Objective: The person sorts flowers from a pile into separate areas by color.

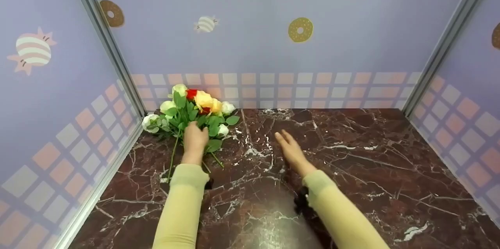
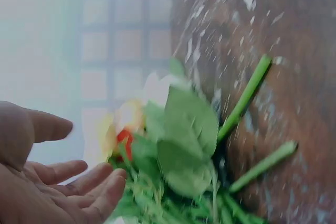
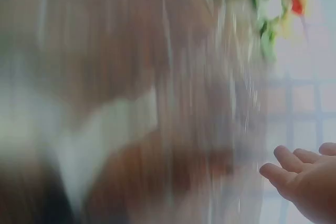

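Roses (image 1: 203, 99) in white, yellow and red lie with their green stems (image 2: 244, 98) on the marbled tabletop (image 1: 371, 186), just by the fingertips of the left hand (image 1: 195, 139), whose thumb stands apart from loosely bent fingers gripping nothing; contact with the leaves (image 2: 185, 169) cannot be told. The right hand (image 1: 293, 153), fingers extended and holding nothing, is well apart, the blooms off to its left.
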`<state>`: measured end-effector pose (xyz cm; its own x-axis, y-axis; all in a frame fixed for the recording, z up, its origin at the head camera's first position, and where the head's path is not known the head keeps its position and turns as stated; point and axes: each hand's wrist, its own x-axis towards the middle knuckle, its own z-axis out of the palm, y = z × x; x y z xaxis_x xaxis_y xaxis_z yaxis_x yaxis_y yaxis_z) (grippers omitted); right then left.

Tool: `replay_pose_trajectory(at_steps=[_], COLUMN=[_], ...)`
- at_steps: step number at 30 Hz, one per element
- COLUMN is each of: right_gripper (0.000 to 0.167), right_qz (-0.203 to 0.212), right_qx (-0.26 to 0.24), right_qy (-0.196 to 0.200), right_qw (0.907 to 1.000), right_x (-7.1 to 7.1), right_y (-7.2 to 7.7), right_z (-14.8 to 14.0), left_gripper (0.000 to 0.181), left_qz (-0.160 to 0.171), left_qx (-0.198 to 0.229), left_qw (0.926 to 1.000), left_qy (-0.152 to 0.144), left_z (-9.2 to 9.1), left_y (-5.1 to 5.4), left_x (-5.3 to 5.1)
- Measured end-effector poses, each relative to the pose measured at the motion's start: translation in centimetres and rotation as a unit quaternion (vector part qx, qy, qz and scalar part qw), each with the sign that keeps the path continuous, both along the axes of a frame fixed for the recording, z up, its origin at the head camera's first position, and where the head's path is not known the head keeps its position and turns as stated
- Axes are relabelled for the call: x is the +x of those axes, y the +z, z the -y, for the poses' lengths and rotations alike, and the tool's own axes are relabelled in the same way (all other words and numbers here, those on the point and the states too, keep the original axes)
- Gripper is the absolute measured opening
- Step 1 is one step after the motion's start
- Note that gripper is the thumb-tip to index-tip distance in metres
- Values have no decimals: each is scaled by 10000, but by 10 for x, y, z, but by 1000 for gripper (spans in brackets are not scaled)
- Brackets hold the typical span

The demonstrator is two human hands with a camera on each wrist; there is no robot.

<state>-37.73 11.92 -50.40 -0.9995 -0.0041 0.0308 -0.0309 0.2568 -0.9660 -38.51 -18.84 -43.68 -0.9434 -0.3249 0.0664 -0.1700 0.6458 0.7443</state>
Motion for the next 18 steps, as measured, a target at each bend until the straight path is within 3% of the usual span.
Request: replay_pose_trajectory(at_steps=[5,10,14,18], right_gripper=[64,65,68,69], right_qz=[-16,297,372,383], right_qx=[-831,-1593,-1768,-1813], right_qy=[230,729,1124,1407], right_qw=[9963,9841,9771,9726], right_x=[11,25,37,47], right_y=[0,-2,-4,-7], right_z=[30,54,71,85], left_gripper=[51,43,32,25], left_qz=[120,657,1035,1093], left_qx=[-76,-338,-549,-848], left_qw=[9994,9967,9927,9900], left_qy=[324,337,272,266], left_z=[23,36,42,46], left_y=[0,-7,-14,-24], left_x=[12,19,19,16])
